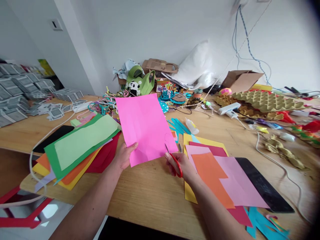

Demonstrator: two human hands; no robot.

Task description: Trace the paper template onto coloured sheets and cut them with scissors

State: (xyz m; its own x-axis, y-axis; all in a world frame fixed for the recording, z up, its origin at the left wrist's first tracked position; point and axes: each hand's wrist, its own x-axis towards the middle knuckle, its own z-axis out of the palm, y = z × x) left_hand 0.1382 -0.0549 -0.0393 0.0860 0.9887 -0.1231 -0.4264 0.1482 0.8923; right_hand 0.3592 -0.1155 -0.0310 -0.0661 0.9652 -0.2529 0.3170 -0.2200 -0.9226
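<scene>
A bright pink sheet of paper (pixel 143 126) is held up above the wooden table. My left hand (pixel 125 155) pinches its lower left edge, thumb on the front face. My right hand (pixel 178 163) is closed round the red-handled scissors (pixel 178 165), whose blades lie at the sheet's lower right corner. Near the blades a faint drawn outline shows on the pink paper. Whether the blades have cut into the sheet I cannot tell.
Stacked green and orange papers (pixel 86 140) lie on the left. On the right are an orange sheet (pixel 210 173), pink sheets and a black tablet-like slab (pixel 265 186). Behind stand a glue bottle (pixel 192 126), egg trays (pixel 267 101) and a green bag (pixel 141 81). White cables cross both sides.
</scene>
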